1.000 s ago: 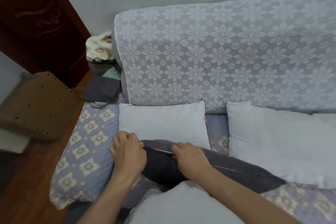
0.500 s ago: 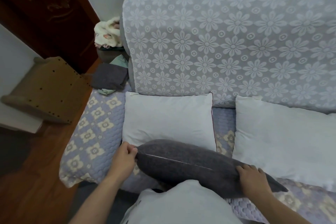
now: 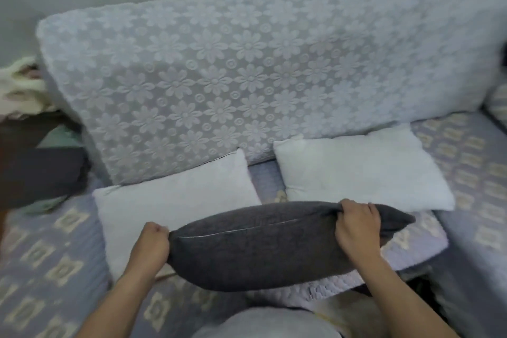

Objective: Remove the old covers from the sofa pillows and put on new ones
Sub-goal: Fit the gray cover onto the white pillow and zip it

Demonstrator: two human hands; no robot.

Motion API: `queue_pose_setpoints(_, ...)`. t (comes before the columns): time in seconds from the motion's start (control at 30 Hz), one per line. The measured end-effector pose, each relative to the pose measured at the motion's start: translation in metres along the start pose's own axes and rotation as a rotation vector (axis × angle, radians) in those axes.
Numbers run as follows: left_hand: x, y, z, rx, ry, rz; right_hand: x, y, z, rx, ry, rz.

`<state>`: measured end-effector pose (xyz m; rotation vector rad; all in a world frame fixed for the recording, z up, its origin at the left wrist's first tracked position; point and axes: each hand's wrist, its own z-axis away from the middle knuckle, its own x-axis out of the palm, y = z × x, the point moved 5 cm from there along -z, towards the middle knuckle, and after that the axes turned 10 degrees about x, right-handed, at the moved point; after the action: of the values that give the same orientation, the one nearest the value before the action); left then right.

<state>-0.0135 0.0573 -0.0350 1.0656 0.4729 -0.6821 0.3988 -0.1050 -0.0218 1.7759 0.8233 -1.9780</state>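
Note:
A dark grey covered pillow (image 3: 255,250) is held edge-up above the sofa seat, its zip seam running along the top. My left hand (image 3: 152,241) pinches its left corner. My right hand (image 3: 356,228) grips the fabric near its right end, fingers curled over the top edge. Behind it, two bare white pillows lie on the seat against the backrest: the left white pillow (image 3: 170,200) and the right white pillow (image 3: 356,170).
The sofa backrest (image 3: 247,77) wears a pale floral lace cover; the seat (image 3: 466,173) has a lilac quilted cover. Folded dark and green cloths (image 3: 41,170) and a cream blanket (image 3: 19,90) sit at the left end. A pale cushion (image 3: 263,324) lies at the bottom edge.
My right hand slid along the zip seam to the pillow's right end and now grips the fabric there. The grey pillow is lifted higher, and my view has swung right.

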Motion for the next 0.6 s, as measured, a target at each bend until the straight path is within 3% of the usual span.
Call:
queue_pose_setpoints(0.07, 0.016, 0.053, -0.015, 0.147, -0.028, -0.051, -0.026, 0.015, -0.010, 0.028, 0.082, 0.042)
queue_pose_setpoints(0.13, 0.035, 0.102, -0.014, 0.277, -0.097, -0.094, -0.041, 0.038, -0.024, 0.069, 0.056, 0.108)
queue_pose_setpoints(0.23, 0.079, 0.182, 0.007, 0.550, -0.351, -0.145, -0.070, 0.096, -0.051, 0.216, 0.054, 0.123)
queue_pose_setpoints(0.37, 0.165, 0.287, 0.027, 0.844, -0.632, -0.435, -0.113, 0.180, -0.123, 0.296, 0.149, 0.106)
queue_pose_setpoints(0.47, 0.248, 0.379, 0.028, 1.020, -0.522, -0.567, -0.144, 0.243, -0.198, 0.298, 0.206, 0.073)
queue_pose_setpoints(0.6, 0.323, 0.509, 0.047, 1.184, -0.133, -0.501, -0.198, 0.335, -0.279, 0.375, 0.401, 0.060)
